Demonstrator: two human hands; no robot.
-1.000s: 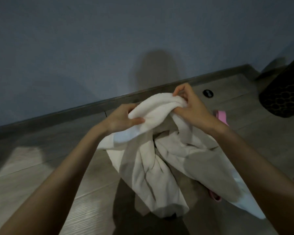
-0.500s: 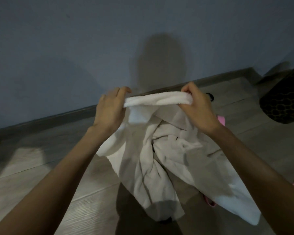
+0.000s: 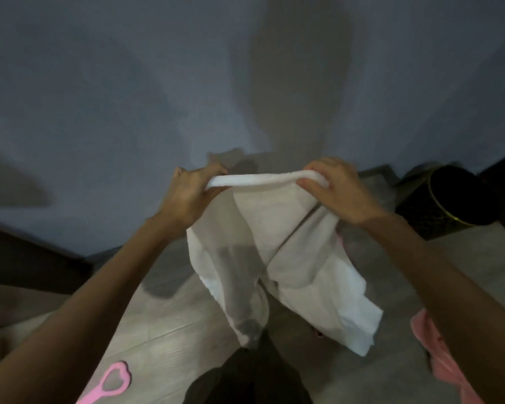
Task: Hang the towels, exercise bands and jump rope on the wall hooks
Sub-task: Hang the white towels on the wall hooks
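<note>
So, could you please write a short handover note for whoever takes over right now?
Left hand and right hand each grip the top edge of the white towel, stretched between them; the rest hangs down.
A pink towel lies on the floor at right, a pink heart-shaped handle at lower left.
No hooks in view, nothing seen hung.
Left to do: hang this towel, then the pink towel, bands and rope.

Grey plank floor (image 3: 172, 330), pink heart-shaped handle (image 3: 96, 392), pink towel (image 3: 426, 333), black basket (image 3: 455, 199)
</note>
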